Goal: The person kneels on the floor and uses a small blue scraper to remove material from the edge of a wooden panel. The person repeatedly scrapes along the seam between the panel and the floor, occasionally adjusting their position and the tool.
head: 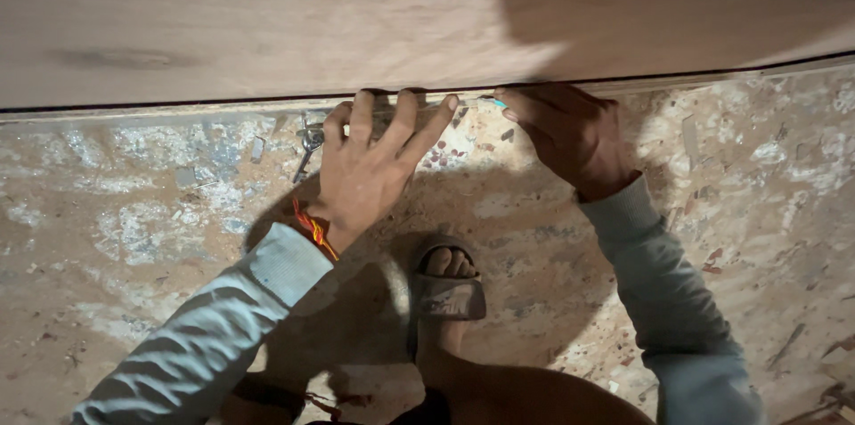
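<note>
Closest to me is my bent leg, and just past it my foot (pixel 448 262) in a dark slide sandal (pixel 445 293). It stands flat on the floor (pixel 134 238). The floor is rough and dusty, with pale patches and little chips and bits on it.

My two arms reach out past my foot, in light grey sleeves (pixel 223 327). On one wrist I wear an orange and red thread (pixel 312 229).

My left hand (pixel 370 167) is spread wide, fingers apart. The fingertips (pixel 361 106) press on the bottom edge of the big wooden board (pixel 267 37). I hold nothing in that hand. Beside it, on the floor by my pointer finger, lies a small shiny metal thing (pixel 309 142). I cannot tell what it is.

My right hand (pixel 570 135) is in shadow. Its fingers are pinched together on a little thing with a blue tip (pixel 499 103), and the tip touches the board's bottom edge. My hands are close together but they do not touch.

The board is farthest from me. It is long, brown and smooth, and runs across from side to side. A thin pale strip (pixel 712 77) runs under its edge.
</note>
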